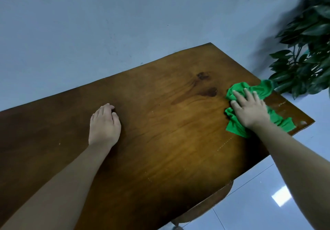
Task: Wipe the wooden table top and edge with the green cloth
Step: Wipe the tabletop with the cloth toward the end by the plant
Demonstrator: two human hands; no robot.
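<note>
Head view: the right hand (250, 109) presses flat, fingers spread, on the green cloth (237, 124), which lies bunched on the tabletop (160, 131) near its right edge, one end reaching the far right corner. The left hand (104, 122) rests on bare wood toward the middle, fingers loosely curled, gripping nothing. With only a flat palm holding it, the cloth could likely bunch further or slip off the right edge during a stroke. The plant (307, 51) stands just beyond that corner, so a wide sweep might brush its leaves.

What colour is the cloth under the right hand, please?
Bright green cloth, plain with no pattern, seen in the head view.
</note>
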